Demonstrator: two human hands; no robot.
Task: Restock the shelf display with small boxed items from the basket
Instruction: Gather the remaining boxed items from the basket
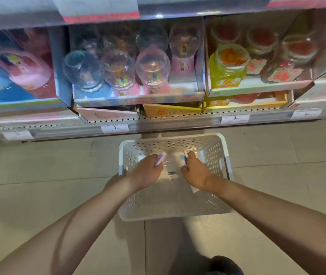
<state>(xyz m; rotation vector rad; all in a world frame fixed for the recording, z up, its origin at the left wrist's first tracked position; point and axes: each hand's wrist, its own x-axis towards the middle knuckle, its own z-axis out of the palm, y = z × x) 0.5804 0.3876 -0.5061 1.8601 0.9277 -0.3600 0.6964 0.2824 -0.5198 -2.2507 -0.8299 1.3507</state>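
Pickup step: left hand (148, 171) grips a lilac box (160, 158), right hand (194, 169) grips a pale box (184, 156), both inside the basket (224, 155) near its far edge. Next: lift to shelf (158, 124).

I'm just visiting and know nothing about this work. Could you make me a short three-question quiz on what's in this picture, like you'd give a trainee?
1. True or false: both hands are down inside the white basket.
2. What does the left hand hold? A) a glass jar B) a small lilac box C) a price tag
3. Fill in: the basket stands on the ______, in front of the shelf.

Key
1. True; the right hand is in it too, gripping a small item.
2. B
3. floor
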